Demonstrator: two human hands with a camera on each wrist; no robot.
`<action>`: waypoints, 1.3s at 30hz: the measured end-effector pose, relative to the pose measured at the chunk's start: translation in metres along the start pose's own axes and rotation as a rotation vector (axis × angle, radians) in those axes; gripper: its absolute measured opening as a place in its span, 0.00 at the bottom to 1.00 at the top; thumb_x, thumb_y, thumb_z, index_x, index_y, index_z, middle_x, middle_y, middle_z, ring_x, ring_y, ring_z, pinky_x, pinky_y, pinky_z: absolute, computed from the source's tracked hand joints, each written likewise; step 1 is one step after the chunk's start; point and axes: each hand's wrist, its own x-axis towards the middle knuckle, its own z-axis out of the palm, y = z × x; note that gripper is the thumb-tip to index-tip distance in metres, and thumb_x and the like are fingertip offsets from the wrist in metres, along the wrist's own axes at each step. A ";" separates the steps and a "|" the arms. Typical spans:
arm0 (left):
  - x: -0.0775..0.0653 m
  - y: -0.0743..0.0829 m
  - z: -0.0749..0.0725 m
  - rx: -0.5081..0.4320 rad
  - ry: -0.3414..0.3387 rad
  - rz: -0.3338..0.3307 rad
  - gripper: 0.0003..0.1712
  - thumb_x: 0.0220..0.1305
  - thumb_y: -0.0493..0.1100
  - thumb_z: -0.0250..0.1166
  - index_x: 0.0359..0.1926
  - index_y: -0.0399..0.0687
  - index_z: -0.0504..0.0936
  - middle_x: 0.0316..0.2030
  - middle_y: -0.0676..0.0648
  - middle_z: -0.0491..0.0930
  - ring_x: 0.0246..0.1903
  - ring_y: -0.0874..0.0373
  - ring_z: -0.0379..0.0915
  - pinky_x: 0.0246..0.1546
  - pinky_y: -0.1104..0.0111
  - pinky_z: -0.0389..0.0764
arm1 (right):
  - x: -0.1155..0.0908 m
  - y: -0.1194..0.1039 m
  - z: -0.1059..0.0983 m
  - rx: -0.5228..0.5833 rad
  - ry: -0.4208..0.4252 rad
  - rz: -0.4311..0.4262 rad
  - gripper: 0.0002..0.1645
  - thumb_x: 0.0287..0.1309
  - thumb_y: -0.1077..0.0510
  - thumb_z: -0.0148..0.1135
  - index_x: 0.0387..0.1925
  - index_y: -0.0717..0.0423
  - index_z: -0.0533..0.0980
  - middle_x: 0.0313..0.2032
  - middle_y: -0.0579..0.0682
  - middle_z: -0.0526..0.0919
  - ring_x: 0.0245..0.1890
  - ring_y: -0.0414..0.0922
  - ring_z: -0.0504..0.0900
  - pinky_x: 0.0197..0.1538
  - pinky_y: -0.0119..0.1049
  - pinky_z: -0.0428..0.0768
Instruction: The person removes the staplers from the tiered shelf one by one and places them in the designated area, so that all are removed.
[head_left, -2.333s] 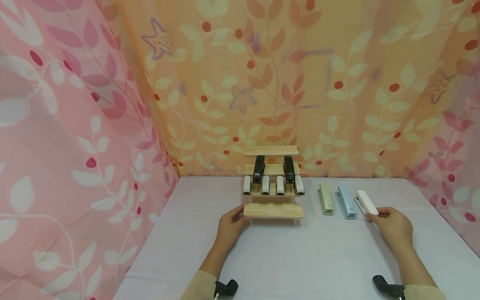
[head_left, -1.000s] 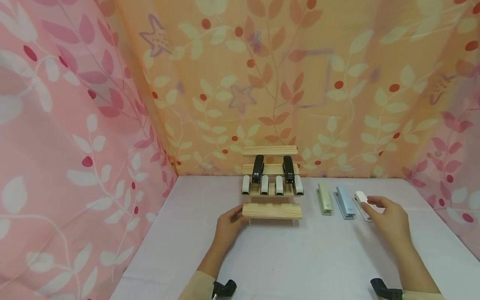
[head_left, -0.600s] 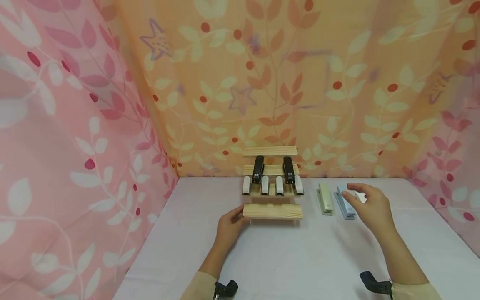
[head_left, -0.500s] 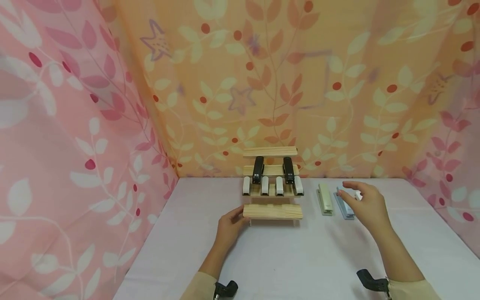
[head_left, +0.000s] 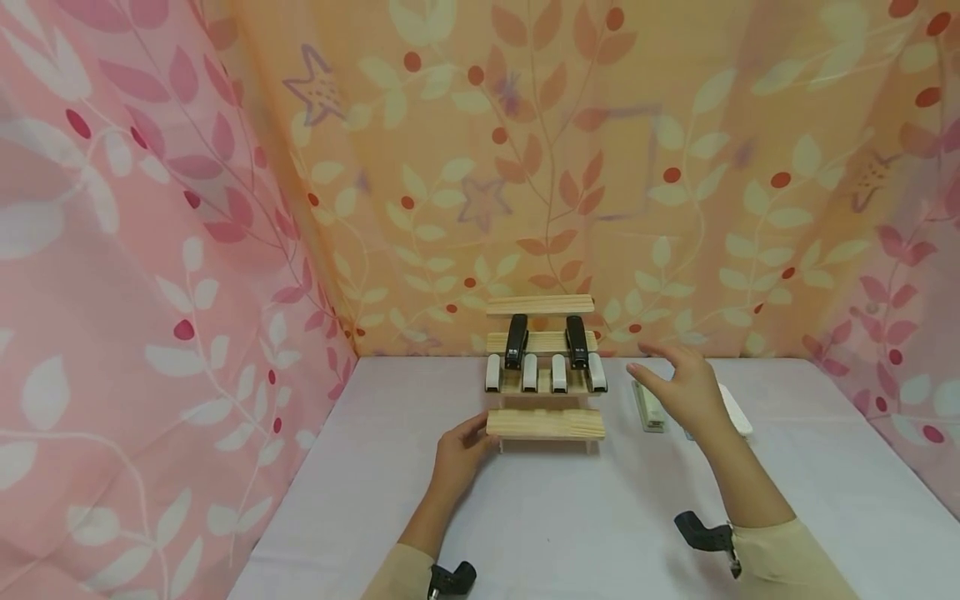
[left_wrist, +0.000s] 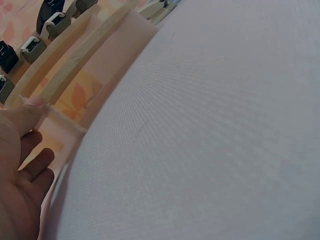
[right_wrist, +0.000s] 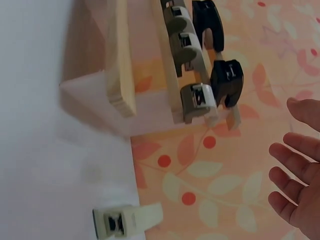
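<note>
A tiered wooden rack (head_left: 545, 423) stands on the table, its tiers bearing black staplers (head_left: 517, 342) and, lower, a row of smaller white staplers (head_left: 559, 372). My left hand (head_left: 459, 454) holds the left end of its front board; in the left wrist view the thumb (left_wrist: 34, 102) lies against the board's end. My right hand (head_left: 686, 387) is in the air right of the rack, thumb and fingers spread, holding nothing. Beneath it are a light green stapler (head_left: 649, 410) and a mostly hidden blue stapler (head_left: 689, 434). A loose white stapler (head_left: 737, 410) lies to their right.
A white-covered table (head_left: 555, 525) carries everything. Patterned orange cloth (head_left: 420, 208) hangs close behind the rack, with pink cloth (head_left: 150, 292) at the left side. Black camera mounts (head_left: 453, 577) sit at both wrists.
My right hand has let go of the loose white stapler and moved left over the blue stapler to above the green one. My left hand stays at the rack.
</note>
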 end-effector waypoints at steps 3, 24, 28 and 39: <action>0.000 -0.001 0.000 -0.009 -0.005 0.003 0.34 0.59 0.55 0.75 0.64 0.52 0.81 0.61 0.52 0.82 0.66 0.53 0.74 0.68 0.55 0.74 | 0.008 -0.007 0.007 0.012 -0.020 0.003 0.32 0.63 0.47 0.72 0.62 0.60 0.78 0.56 0.64 0.83 0.60 0.66 0.74 0.61 0.68 0.71; -0.001 0.001 0.000 -0.005 -0.005 -0.004 0.33 0.59 0.56 0.75 0.64 0.53 0.81 0.61 0.52 0.82 0.66 0.52 0.74 0.67 0.53 0.75 | 0.037 -0.021 0.054 0.097 -0.136 0.070 0.44 0.60 0.37 0.72 0.69 0.57 0.72 0.64 0.57 0.80 0.68 0.62 0.71 0.65 0.66 0.72; 0.000 0.001 0.000 -0.006 -0.006 -0.010 0.33 0.58 0.56 0.75 0.64 0.55 0.81 0.61 0.53 0.82 0.66 0.53 0.74 0.67 0.54 0.75 | 0.038 -0.020 0.059 0.076 -0.131 0.067 0.45 0.59 0.38 0.73 0.69 0.57 0.73 0.63 0.58 0.80 0.68 0.63 0.71 0.64 0.66 0.73; 0.000 0.001 0.000 -0.017 -0.010 -0.008 0.32 0.59 0.54 0.76 0.64 0.54 0.81 0.62 0.53 0.82 0.66 0.53 0.74 0.67 0.55 0.75 | 0.041 -0.020 0.074 -0.020 -0.109 0.048 0.42 0.55 0.42 0.77 0.64 0.62 0.76 0.57 0.62 0.84 0.61 0.64 0.74 0.65 0.64 0.70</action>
